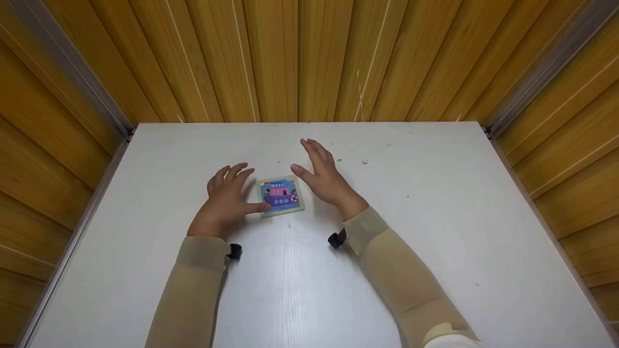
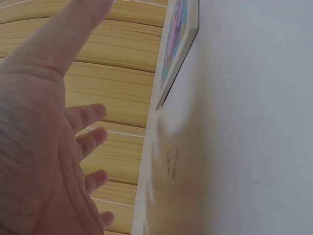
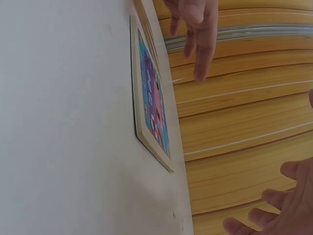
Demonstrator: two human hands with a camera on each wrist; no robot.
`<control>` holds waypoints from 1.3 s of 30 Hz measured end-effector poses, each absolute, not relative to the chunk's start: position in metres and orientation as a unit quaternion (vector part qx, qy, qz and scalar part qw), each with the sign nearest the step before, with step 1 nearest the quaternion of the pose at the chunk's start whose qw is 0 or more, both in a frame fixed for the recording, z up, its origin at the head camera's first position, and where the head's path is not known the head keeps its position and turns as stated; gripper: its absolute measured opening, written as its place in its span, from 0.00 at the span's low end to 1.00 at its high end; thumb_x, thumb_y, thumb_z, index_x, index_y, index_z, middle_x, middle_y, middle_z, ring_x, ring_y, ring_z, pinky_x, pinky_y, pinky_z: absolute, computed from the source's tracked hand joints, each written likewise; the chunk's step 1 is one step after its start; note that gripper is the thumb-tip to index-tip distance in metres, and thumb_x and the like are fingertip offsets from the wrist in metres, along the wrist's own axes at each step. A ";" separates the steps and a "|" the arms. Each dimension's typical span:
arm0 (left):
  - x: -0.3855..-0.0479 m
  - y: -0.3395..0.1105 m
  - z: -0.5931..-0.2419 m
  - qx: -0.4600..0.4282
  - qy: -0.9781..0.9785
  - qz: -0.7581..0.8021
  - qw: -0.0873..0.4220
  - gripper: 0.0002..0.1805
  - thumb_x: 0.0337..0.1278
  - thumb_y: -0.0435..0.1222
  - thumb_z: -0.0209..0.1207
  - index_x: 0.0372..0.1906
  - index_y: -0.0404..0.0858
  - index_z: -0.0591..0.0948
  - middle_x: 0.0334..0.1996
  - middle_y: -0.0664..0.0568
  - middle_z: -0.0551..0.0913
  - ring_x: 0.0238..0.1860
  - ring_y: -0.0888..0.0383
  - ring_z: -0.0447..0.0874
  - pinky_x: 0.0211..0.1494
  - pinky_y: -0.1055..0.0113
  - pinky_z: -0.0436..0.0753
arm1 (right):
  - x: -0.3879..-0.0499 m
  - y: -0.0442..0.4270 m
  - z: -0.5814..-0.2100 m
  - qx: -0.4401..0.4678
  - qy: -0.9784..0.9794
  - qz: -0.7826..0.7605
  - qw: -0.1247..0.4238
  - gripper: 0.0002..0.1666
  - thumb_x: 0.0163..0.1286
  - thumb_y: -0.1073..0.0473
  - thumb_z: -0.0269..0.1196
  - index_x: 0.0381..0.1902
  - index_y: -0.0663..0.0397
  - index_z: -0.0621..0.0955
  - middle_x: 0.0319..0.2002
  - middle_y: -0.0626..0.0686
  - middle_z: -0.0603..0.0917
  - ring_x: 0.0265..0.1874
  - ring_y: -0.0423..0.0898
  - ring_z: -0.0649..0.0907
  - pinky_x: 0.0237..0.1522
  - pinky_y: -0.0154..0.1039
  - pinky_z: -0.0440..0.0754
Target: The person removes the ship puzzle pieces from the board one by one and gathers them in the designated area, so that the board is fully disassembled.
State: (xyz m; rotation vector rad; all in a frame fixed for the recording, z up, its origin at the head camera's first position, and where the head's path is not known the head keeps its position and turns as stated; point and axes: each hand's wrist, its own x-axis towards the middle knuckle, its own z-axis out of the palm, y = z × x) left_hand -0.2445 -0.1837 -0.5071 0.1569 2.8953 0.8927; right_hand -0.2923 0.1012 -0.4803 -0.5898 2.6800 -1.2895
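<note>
A small square picture panel (image 1: pixel 281 195) with a pale frame and a purple and pink boat lies flat on the white table. To its left, the left hand (image 1: pixel 225 200) hovers with fingers spread, its thumb over the panel's lower left corner. On the other side, the right hand (image 1: pixel 326 179) is raised with fingers extended, its thumb near the panel's upper right corner. Both wrist views show the panel (image 2: pixel 176 44) (image 3: pixel 154 100) lying apart from the palms. Neither hand holds anything.
The white table (image 1: pixel 435 241) carries a few small dark marks near its back. Yellow wood-look panelling (image 1: pixel 319 58) stands behind and at both sides, with grey metal posts at the corners. A white rounded object (image 1: pixel 452 340) shows at the bottom edge, by the right sleeve.
</note>
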 end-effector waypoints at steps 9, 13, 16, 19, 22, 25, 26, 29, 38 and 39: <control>-0.248 -0.184 -0.518 0.076 0.959 0.264 0.071 0.50 0.56 0.56 0.84 0.81 0.42 0.79 0.84 0.46 0.76 0.94 0.35 0.42 0.93 0.26 0.40 | -0.291 0.077 -0.491 -0.218 0.874 -0.420 0.108 0.46 0.85 0.48 0.66 0.93 0.40 0.60 0.93 0.52 0.59 0.93 0.56 0.61 0.93 0.59 0.62; -0.248 -0.183 -0.518 0.089 0.957 0.266 0.078 0.48 0.58 0.53 0.83 0.81 0.43 0.79 0.85 0.46 0.76 0.95 0.35 0.41 0.93 0.26 0.41 | -0.291 0.072 -0.499 -0.233 0.875 -0.407 0.120 0.44 0.85 0.56 0.66 0.92 0.45 0.64 0.90 0.52 0.66 0.88 0.55 0.70 0.90 0.55 0.68; -0.248 -0.183 -0.518 0.103 0.954 0.270 0.085 0.48 0.60 0.52 0.83 0.83 0.43 0.78 0.86 0.47 0.75 0.95 0.35 0.39 0.93 0.26 0.40 | -0.291 0.070 -0.503 -0.248 0.877 -0.391 0.126 0.41 0.85 0.57 0.67 0.90 0.48 0.67 0.87 0.53 0.71 0.85 0.55 0.75 0.89 0.55 0.71; -0.247 -0.184 -0.519 0.109 0.950 0.276 0.095 0.48 0.60 0.52 0.83 0.83 0.46 0.78 0.87 0.49 0.73 0.96 0.36 0.37 0.93 0.26 0.39 | -0.291 0.069 -0.505 -0.261 0.880 -0.375 0.133 0.38 0.85 0.56 0.68 0.87 0.50 0.72 0.84 0.53 0.75 0.82 0.55 0.78 0.87 0.54 0.74; -0.245 -0.184 -0.522 0.106 0.948 0.283 0.102 0.48 0.60 0.52 0.83 0.84 0.49 0.78 0.88 0.52 0.72 0.96 0.39 0.36 0.94 0.26 0.38 | -0.291 0.069 -0.509 -0.277 0.881 -0.360 0.136 0.36 0.83 0.55 0.70 0.83 0.54 0.76 0.80 0.55 0.79 0.80 0.55 0.79 0.87 0.54 0.74; -0.245 -0.184 -0.523 0.106 0.947 0.286 0.103 0.47 0.60 0.52 0.83 0.83 0.50 0.78 0.88 0.55 0.72 0.96 0.41 0.36 0.94 0.27 0.39 | -0.292 0.069 -0.513 -0.295 0.884 -0.339 0.128 0.34 0.81 0.54 0.71 0.80 0.57 0.80 0.75 0.58 0.81 0.77 0.57 0.80 0.86 0.54 0.74; -0.245 -0.184 -0.524 0.109 0.947 0.287 0.101 0.47 0.60 0.52 0.83 0.83 0.50 0.78 0.88 0.55 0.71 0.96 0.41 0.36 0.94 0.27 0.39 | -0.293 0.069 -0.514 -0.301 0.886 -0.331 0.124 0.33 0.82 0.53 0.71 0.79 0.58 0.81 0.73 0.59 0.81 0.75 0.58 0.80 0.85 0.55 0.75; -0.245 -0.184 -0.522 0.122 0.945 0.290 0.093 0.47 0.60 0.52 0.83 0.83 0.49 0.79 0.88 0.54 0.71 0.96 0.40 0.38 0.94 0.28 0.40 | -0.295 0.069 -0.519 -0.309 0.889 -0.319 0.109 0.29 0.83 0.53 0.70 0.76 0.58 0.84 0.70 0.60 0.81 0.72 0.59 0.80 0.83 0.56 0.76; -0.245 -0.187 -0.520 0.135 0.944 0.286 0.094 0.46 0.61 0.52 0.82 0.82 0.48 0.79 0.88 0.57 0.72 0.96 0.42 0.39 0.95 0.30 0.41 | -0.299 0.064 -0.530 -0.304 0.889 -0.330 0.093 0.27 0.81 0.53 0.71 0.72 0.59 0.87 0.67 0.61 0.81 0.70 0.60 0.80 0.81 0.58 0.76; -0.245 -0.187 -0.519 0.135 0.944 0.284 0.096 0.46 0.61 0.52 0.82 0.82 0.48 0.79 0.88 0.56 0.72 0.96 0.41 0.39 0.94 0.29 0.41 | -0.299 0.063 -0.530 -0.302 0.889 -0.331 0.091 0.28 0.80 0.53 0.71 0.71 0.59 0.87 0.67 0.61 0.80 0.70 0.60 0.80 0.81 0.58 0.76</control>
